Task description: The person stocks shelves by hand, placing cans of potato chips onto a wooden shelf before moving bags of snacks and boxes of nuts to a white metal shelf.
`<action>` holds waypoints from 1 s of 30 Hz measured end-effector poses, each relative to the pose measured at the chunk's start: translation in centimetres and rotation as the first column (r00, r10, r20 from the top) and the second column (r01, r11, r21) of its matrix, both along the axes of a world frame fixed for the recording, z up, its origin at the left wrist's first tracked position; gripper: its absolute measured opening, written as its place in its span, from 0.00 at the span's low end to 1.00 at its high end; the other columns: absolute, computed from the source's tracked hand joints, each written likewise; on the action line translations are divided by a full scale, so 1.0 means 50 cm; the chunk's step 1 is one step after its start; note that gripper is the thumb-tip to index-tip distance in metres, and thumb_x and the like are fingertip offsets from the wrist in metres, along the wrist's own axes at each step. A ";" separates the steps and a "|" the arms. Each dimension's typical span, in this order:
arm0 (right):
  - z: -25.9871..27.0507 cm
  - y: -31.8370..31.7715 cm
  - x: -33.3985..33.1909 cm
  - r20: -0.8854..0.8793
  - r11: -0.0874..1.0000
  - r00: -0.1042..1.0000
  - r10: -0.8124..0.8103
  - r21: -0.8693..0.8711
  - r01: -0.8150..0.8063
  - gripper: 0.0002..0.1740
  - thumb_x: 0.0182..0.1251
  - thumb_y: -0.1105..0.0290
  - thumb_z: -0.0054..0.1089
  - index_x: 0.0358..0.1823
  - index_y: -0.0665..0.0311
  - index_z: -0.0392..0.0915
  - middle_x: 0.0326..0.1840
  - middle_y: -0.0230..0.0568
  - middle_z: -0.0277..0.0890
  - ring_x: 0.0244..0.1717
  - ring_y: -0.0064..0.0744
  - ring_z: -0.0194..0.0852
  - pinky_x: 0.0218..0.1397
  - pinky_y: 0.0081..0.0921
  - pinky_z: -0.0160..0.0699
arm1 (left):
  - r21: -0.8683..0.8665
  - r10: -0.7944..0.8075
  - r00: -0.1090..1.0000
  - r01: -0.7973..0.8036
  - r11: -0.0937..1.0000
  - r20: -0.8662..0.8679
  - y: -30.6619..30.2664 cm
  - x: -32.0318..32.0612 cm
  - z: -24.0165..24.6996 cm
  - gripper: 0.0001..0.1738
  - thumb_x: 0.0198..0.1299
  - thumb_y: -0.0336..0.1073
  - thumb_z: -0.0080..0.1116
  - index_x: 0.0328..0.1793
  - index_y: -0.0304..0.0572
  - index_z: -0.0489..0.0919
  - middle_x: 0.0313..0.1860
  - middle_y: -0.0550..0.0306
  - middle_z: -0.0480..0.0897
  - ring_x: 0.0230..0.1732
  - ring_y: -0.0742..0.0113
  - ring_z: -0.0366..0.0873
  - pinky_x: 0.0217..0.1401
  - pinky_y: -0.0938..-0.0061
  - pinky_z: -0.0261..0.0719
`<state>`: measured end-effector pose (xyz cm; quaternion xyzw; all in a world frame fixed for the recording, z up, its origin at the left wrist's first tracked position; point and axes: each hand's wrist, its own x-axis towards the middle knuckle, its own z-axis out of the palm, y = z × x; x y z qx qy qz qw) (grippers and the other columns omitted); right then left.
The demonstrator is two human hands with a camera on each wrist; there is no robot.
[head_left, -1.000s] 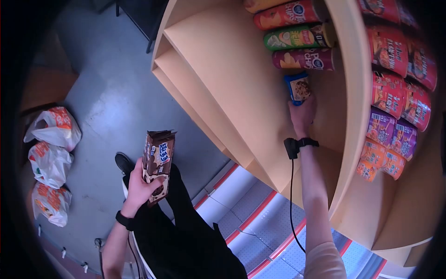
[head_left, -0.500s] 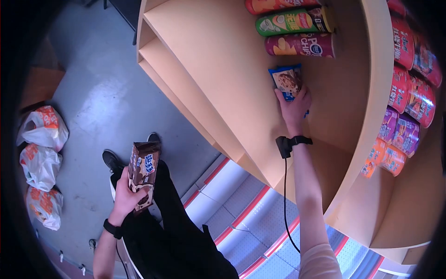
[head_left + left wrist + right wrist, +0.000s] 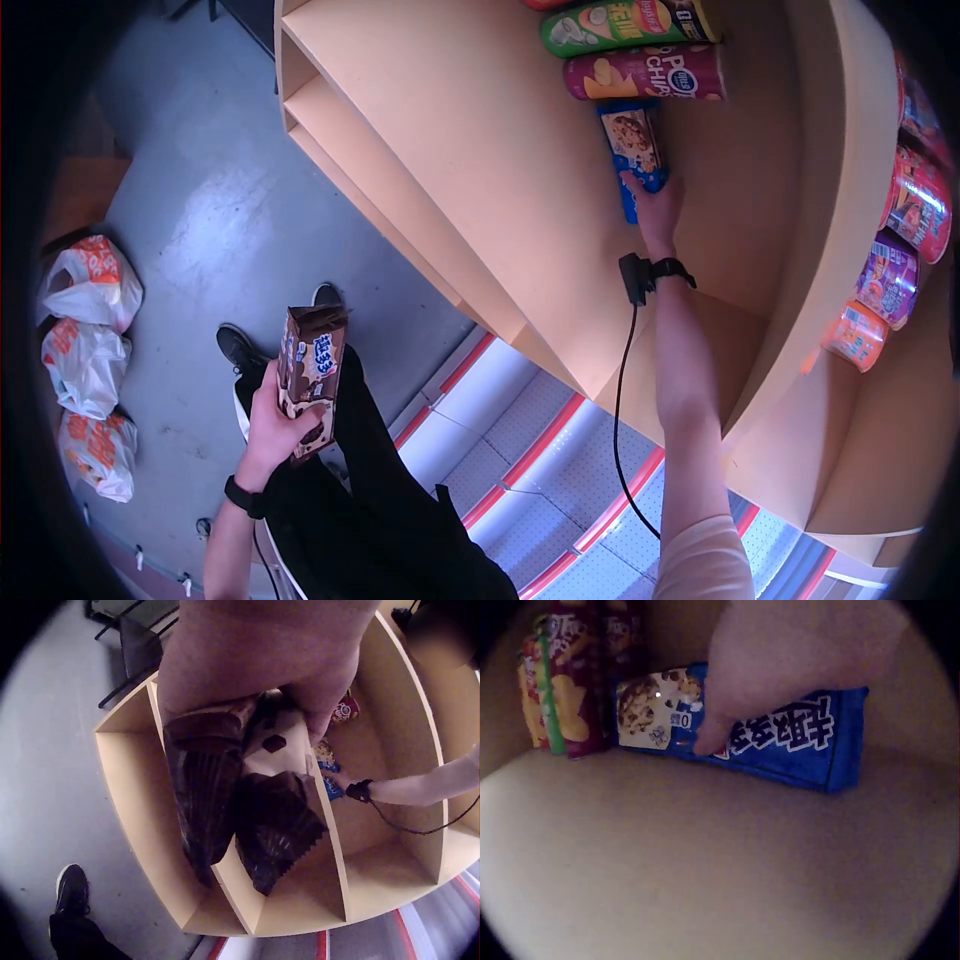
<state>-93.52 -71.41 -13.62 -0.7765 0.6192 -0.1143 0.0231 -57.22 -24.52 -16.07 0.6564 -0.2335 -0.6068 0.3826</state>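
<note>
In the head view my right hand grips a blue cookie pack on the wooden shelf. The right wrist view shows my thumb across the front of this blue pack, which lies lengthwise on the board, one end against a purple chip can. Lower left, away from the shelf, my left hand holds brown cookie packs, thumb across the front. Two dark crimped wrapper ends hang below that hand in the left wrist view.
More chip cans, one of them green, lie beyond the purple one in the head view. A curved wooden divider separates them from instant noodle cups. White plastic bags sit on the floor at left. A black cable trails from my right wrist.
My right hand has pushed the blue cookie pack up to the purple can and straightened it. The left hand keeps its grip on the brown packs, and the head view has shifted.
</note>
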 end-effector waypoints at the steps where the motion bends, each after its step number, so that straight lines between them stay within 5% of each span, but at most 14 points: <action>1: 0.007 -0.016 -0.002 -0.040 1.000 0.999 -0.015 -0.017 0.014 0.40 0.43 0.50 0.77 0.51 0.71 0.71 0.46 0.57 0.74 0.50 0.56 0.73 0.53 0.46 0.72 | 0.001 0.001 1.000 -0.001 1.000 0.002 -0.004 -0.004 0.005 0.33 0.44 0.24 0.65 0.60 0.35 0.67 0.47 0.54 0.82 0.50 0.68 0.79 0.57 0.72 0.75; 7: 0.028 -0.066 0.042 -0.107 0.993 0.994 0.031 -0.108 -0.043 0.41 0.43 0.50 0.77 0.53 0.69 0.70 0.50 0.56 0.75 0.52 0.57 0.73 0.55 0.44 0.72 | 0.007 0.079 0.992 -0.078 0.997 -0.095 -0.003 0.005 0.002 0.32 0.44 0.23 0.65 0.59 0.35 0.68 0.47 0.54 0.82 0.49 0.70 0.79 0.56 0.72 0.75; 13: 0.034 -0.056 0.089 -0.210 0.983 0.978 0.019 -0.175 -0.057 0.46 0.42 0.53 0.77 0.60 0.69 0.66 0.59 0.56 0.70 0.57 0.58 0.69 0.61 0.48 0.67 | -0.114 -0.030 0.997 0.021 0.993 -0.074 -0.012 0.026 -0.005 0.31 0.43 0.23 0.65 0.57 0.36 0.69 0.49 0.56 0.78 0.52 0.69 0.77 0.58 0.72 0.73; 16: 0.049 -0.024 0.116 -0.360 0.955 0.933 0.026 -0.266 -0.129 0.49 0.44 0.53 0.76 0.63 0.72 0.62 0.62 0.60 0.66 0.61 0.60 0.65 0.64 0.50 0.63 | -0.042 0.113 0.960 -0.127 0.991 -0.256 -0.024 0.015 0.019 0.32 0.44 0.23 0.65 0.59 0.36 0.67 0.51 0.56 0.77 0.53 0.70 0.76 0.59 0.73 0.73; 19: 0.057 0.041 0.110 -0.131 0.929 0.977 0.167 -0.310 -0.200 0.42 0.54 0.57 0.70 0.65 0.73 0.61 0.64 0.60 0.64 0.65 0.57 0.62 0.69 0.46 0.58 | -0.031 0.149 0.947 -0.164 0.986 -0.285 -0.053 -0.032 0.033 0.33 0.48 0.25 0.65 0.62 0.35 0.65 0.53 0.55 0.77 0.54 0.70 0.75 0.59 0.73 0.73; 22: 0.143 0.207 0.178 0.133 0.959 0.951 0.278 0.023 -0.283 0.26 0.60 0.64 0.66 0.57 0.69 0.71 0.57 0.52 0.71 0.57 0.48 0.71 0.61 0.38 0.69 | -0.093 0.112 0.953 -0.144 0.985 -0.281 -0.075 -0.057 0.049 0.34 0.49 0.28 0.66 0.62 0.35 0.64 0.52 0.55 0.77 0.55 0.70 0.74 0.60 0.72 0.72; 24: 0.186 0.332 0.220 0.221 0.887 0.920 0.323 0.267 -0.376 0.21 0.59 0.64 0.67 0.52 0.65 0.76 0.48 0.44 0.77 0.47 0.40 0.76 0.52 0.33 0.76 | -0.073 0.107 0.940 -0.137 0.988 -0.325 -0.092 -0.060 0.069 0.35 0.49 0.28 0.67 0.62 0.35 0.62 0.52 0.54 0.77 0.55 0.71 0.73 0.61 0.73 0.71; 25: 0.184 0.397 0.233 0.347 0.839 0.905 0.246 0.391 -0.378 0.24 0.57 0.64 0.70 0.54 0.64 0.75 0.48 0.44 0.76 0.45 0.40 0.75 0.51 0.35 0.76 | -0.078 0.090 0.935 -0.124 0.989 -0.342 -0.098 -0.063 0.074 0.35 0.49 0.28 0.67 0.62 0.34 0.62 0.52 0.54 0.77 0.56 0.71 0.73 0.61 0.73 0.71; 27: 0.192 0.499 0.263 0.372 0.580 0.910 0.180 0.707 -0.404 0.42 0.52 0.61 0.74 0.67 0.62 0.62 0.62 0.47 0.69 0.60 0.45 0.71 0.61 0.36 0.72 | -0.117 0.069 0.932 -0.118 0.986 -0.357 -0.113 -0.077 0.093 0.35 0.49 0.29 0.67 0.62 0.34 0.62 0.52 0.54 0.77 0.56 0.71 0.73 0.61 0.73 0.71; 29: 0.168 0.580 0.264 0.515 0.505 0.837 0.185 0.681 -0.531 0.50 0.52 0.58 0.75 0.71 0.64 0.54 0.67 0.49 0.64 0.68 0.45 0.64 0.68 0.37 0.66 | -0.201 0.019 0.937 -0.094 0.975 -0.350 -0.123 -0.095 0.104 0.36 0.50 0.30 0.68 0.64 0.34 0.61 0.51 0.54 0.78 0.54 0.71 0.75 0.58 0.74 0.73; 30: 0.165 0.602 0.274 0.585 0.383 0.811 -0.007 0.751 -0.538 0.52 0.52 0.58 0.75 0.72 0.66 0.51 0.67 0.50 0.63 0.69 0.44 0.62 0.69 0.38 0.64 | -0.217 -0.014 0.939 -0.065 0.974 -0.344 -0.128 -0.102 0.115 0.37 0.49 0.31 0.68 0.64 0.34 0.62 0.51 0.53 0.78 0.53 0.70 0.76 0.57 0.74 0.74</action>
